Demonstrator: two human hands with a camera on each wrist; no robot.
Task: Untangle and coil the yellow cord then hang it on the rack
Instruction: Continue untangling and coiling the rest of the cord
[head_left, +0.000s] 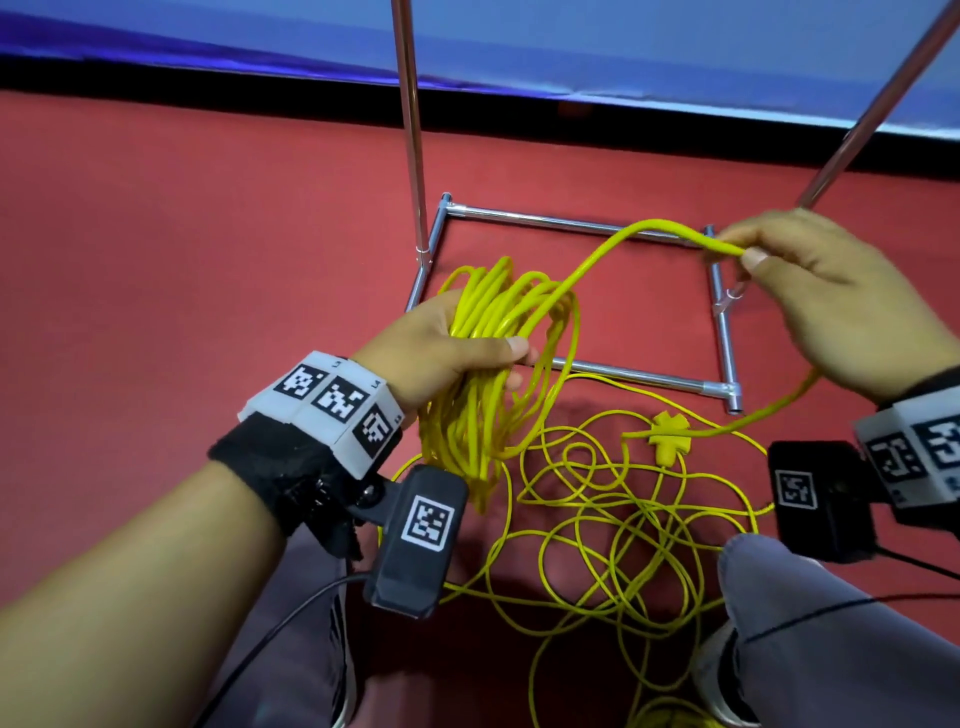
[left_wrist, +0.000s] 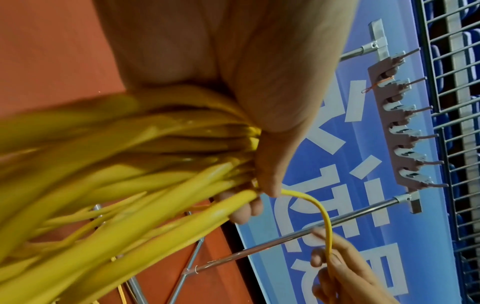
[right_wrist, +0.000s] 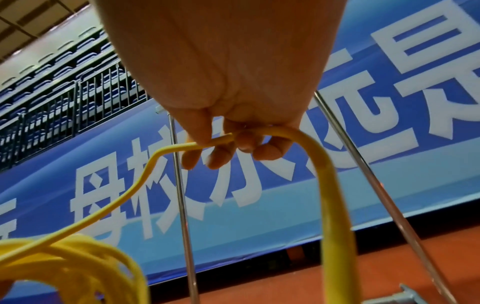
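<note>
Left hand (head_left: 452, 343) wrapped round a bundle of finished loops of the yellow cord (head_left: 493, 332), fingers (left_wrist: 270, 168) clamped on it. Right hand (head_left: 831, 296) at 2 o'clock, fingers (right_wrist: 218, 156) pinching one strand arching over from the bundle. Loose tangle and yellow plug (head_left: 667, 434) on the red floor (head_left: 182, 234) at 5 o'clock. Chrome rack (head_left: 571, 224) base beyond, at 12 o'clock.

Left hand (left_wrist: 262, 86) grips a thick bundle of glossy yellow cord (left_wrist: 135, 164) loops, thumb curled over the top, strands fanning out blurred toward the camera. One strand arcs out from under the thumb down to the right hand (left_wrist: 345, 273), pinched there. Beyond the grip: chrome tube rack (left_wrist: 298, 232) with grey hook bar (left_wrist: 400, 127), blue banner (left_wrist: 324, 164) behind.
</note>
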